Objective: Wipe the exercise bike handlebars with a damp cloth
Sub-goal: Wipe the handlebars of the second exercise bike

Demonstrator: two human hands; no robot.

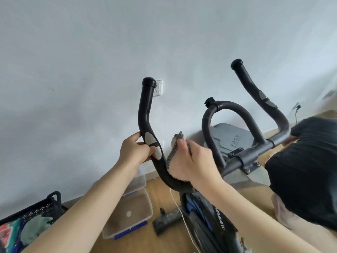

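The black handlebars of the exercise bike fill the middle of the view. The left bar (145,106) rises to a capped end and carries silver sensor pads. My left hand (134,152) grips that bar at the pads. My right hand (189,159) presses a grey mesh cloth (173,150) against the lower bend of the same bar, just right of the pads. The right bar (255,88) and the centre loop (228,105) stand free, with no hand on them.
A white wall with a socket (158,88) stands close behind the bars. On the wooden floor lie a clear plastic box (131,214), a black basket (36,212) at the lower left and a white cord. A person in dark clothes (306,170) is at the right.
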